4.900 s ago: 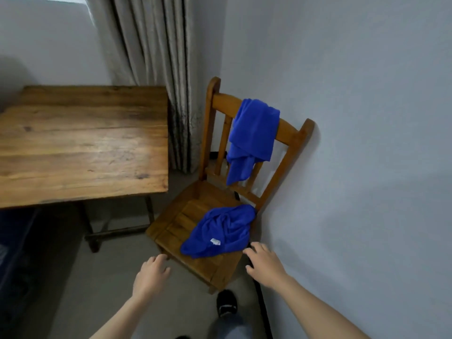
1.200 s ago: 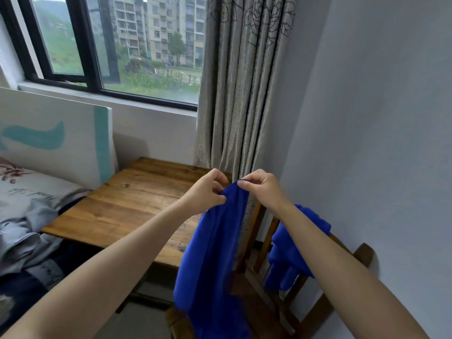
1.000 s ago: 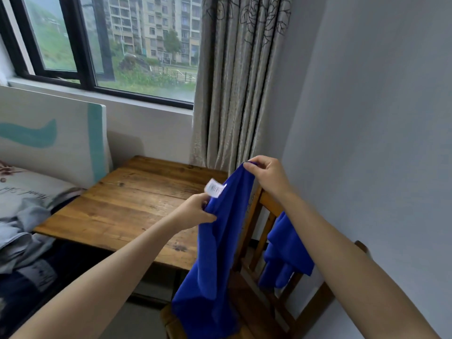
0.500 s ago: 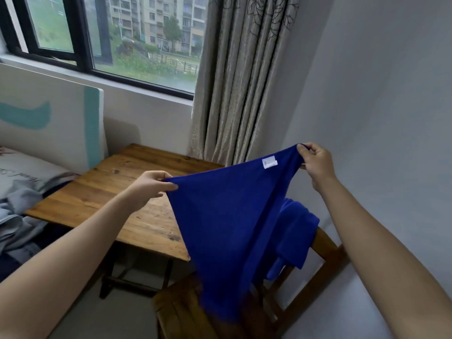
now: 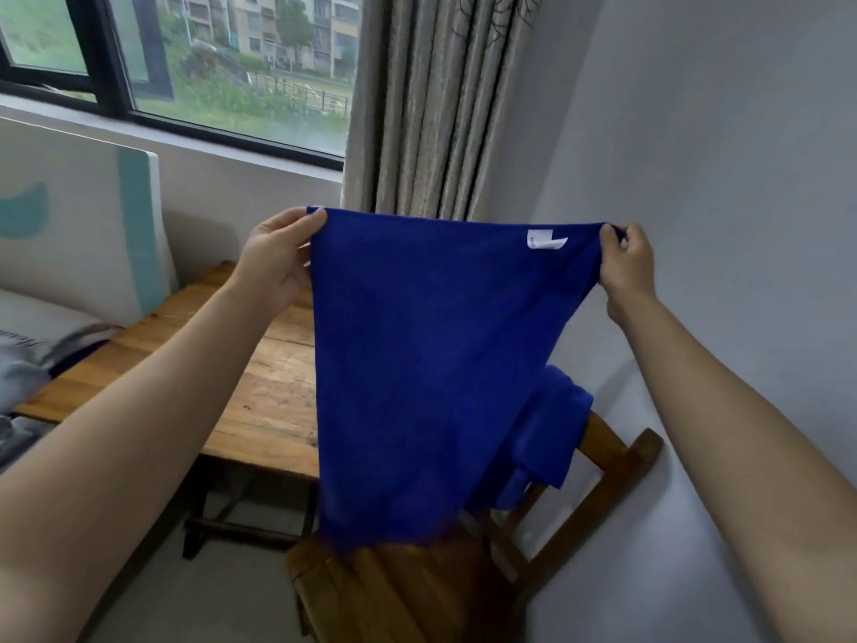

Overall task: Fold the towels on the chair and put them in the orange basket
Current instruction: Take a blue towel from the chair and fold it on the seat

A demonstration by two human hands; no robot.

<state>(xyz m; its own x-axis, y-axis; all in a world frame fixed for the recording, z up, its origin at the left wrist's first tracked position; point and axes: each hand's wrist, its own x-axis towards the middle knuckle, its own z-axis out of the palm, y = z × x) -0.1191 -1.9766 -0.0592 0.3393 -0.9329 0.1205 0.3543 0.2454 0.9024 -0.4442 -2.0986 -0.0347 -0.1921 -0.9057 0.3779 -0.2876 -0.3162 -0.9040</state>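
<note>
The left hand (image 5: 278, 259), at ten o'clock, and right hand (image 5: 623, 264), at two o'clock, each pinch an upper corner of a blue towel (image 5: 431, 364), spread flat above the chair (image 5: 607, 461). Two towels show: this one, with a white tag (image 5: 546, 239) near its right corner, and a second towel (image 5: 556, 424) draped over the chair back at four o'clock.

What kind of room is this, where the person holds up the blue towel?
Probably a bedroom: bedding lies at the left beside a wooden table, and a curtain hangs by a window that looks onto apartment buildings.
</note>
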